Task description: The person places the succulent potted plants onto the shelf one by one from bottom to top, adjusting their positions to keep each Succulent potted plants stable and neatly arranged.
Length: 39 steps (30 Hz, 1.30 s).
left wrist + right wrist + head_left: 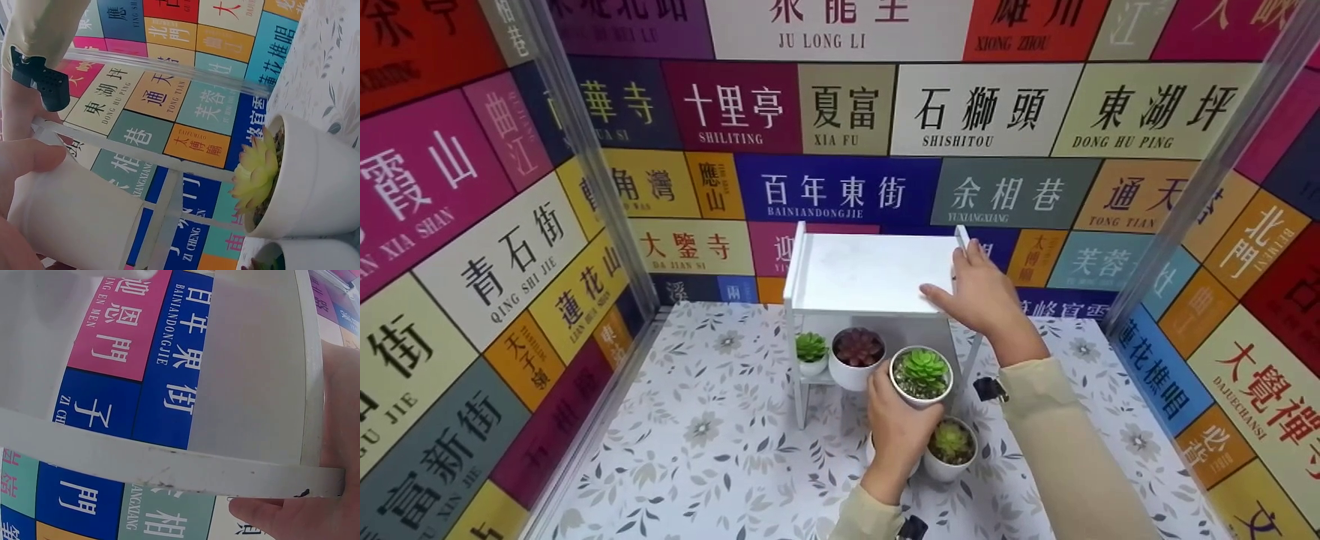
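Note:
My left hand (901, 420) grips a white pot (76, 214) with a bright green succulent (924, 367), raised in front of a small white two-level shelf (877, 274). At the shelf's top right edge is my right hand (986, 292), its thumb over the top board and its fingers along the side rail. On the lower level stand a small green succulent (811, 348) and a dark red succulent (859, 349), both in white pots. A yellow-green succulent (951, 441) is potted on the table near my left wrist. Beside it, another white pot (323, 256) is mostly hidden.
The table is covered in leaf-patterned cloth (705, 427). Walls of coloured Chinese name panels (840, 191) rise behind and at both sides. Clear upright strips (607, 165) mark the wall corners.

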Available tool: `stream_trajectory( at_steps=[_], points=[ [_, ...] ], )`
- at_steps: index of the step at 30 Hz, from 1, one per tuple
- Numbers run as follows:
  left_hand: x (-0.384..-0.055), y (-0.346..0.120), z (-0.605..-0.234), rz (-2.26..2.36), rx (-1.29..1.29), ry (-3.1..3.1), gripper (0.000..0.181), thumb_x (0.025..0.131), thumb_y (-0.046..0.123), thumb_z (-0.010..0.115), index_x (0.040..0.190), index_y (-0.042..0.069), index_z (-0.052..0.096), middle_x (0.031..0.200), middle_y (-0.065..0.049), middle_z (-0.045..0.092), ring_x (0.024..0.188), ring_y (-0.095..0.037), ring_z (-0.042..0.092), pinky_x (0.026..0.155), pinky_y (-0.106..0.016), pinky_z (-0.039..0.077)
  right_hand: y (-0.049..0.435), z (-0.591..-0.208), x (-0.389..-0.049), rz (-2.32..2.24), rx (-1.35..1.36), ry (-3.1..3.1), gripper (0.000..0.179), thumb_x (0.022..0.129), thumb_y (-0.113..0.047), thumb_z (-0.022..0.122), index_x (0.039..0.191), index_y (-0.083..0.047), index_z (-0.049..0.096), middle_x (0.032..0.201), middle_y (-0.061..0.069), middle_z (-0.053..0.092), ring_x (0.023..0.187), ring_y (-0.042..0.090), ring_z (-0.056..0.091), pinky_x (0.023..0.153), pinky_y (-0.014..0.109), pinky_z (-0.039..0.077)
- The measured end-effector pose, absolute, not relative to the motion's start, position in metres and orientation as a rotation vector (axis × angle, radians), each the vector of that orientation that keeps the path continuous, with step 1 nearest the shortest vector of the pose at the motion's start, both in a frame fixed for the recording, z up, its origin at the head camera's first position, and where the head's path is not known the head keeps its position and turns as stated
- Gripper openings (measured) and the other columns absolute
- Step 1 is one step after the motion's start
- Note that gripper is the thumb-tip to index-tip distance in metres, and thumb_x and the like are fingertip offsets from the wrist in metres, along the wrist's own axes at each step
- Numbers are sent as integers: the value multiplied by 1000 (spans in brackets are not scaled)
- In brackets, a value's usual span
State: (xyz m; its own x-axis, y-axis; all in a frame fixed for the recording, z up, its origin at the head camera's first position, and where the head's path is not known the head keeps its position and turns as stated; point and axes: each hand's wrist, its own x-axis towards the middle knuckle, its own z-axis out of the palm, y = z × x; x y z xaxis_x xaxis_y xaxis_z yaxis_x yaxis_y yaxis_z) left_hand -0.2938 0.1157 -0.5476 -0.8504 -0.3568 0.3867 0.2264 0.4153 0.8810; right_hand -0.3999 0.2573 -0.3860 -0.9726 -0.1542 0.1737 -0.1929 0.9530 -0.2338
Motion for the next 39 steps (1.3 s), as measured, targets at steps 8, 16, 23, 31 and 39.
stream_trajectory(
  at_steps=[8, 16, 23, 31, 39],
  points=[
    [-297, 119, -548, -1419, 97, -2135, 86, 58, 20, 91, 137, 7, 57, 127, -10, 64, 115, -27, 65, 102, -46, 56, 256, -386, -399, 401, 276, -2938, 105, 100, -69, 52, 164, 9, 23, 174, 33, 10, 163, 49, 13, 129, 62, 23],
    [-299, 122, -552, -1297, 93, -2146, 92, 55, 21, 94, 137, 4, 58, 125, -13, 62, 112, -29, 65, 101, -46, 56, 256, -386, -399, 410, 278, -2933, 105, 101, -70, 51, 165, 8, 22, 174, 34, 11, 163, 49, 13, 129, 62, 24],
    [-300, 122, -555, -1192, 56, -2135, 97, 54, 25, 98, 139, 4, 58, 122, -13, 61, 110, -29, 63, 99, -45, 55, 257, -385, -399, 399, 272, -2938, 105, 101, -70, 50, 165, 8, 21, 174, 33, 10, 163, 49, 13, 130, 62, 23],
    [-301, 122, -558, -1174, 65, -2115, 101, 52, 24, 102, 140, 0, 59, 122, -13, 61, 111, -28, 62, 100, -45, 55, 257, -385, -399, 412, 270, -2934, 106, 100, -70, 51, 165, 8, 20, 174, 34, 9, 162, 49, 14, 129, 62, 23],
    [-299, 122, -556, -1188, 80, -2082, 96, 52, 20, 103, 137, 1, 61, 121, -13, 61, 112, -28, 62, 101, -45, 55, 257, -385, -399, 424, 267, -2935, 106, 100, -71, 50, 166, 7, 20, 174, 33, 10, 162, 49, 14, 130, 62, 22]
  ],
)
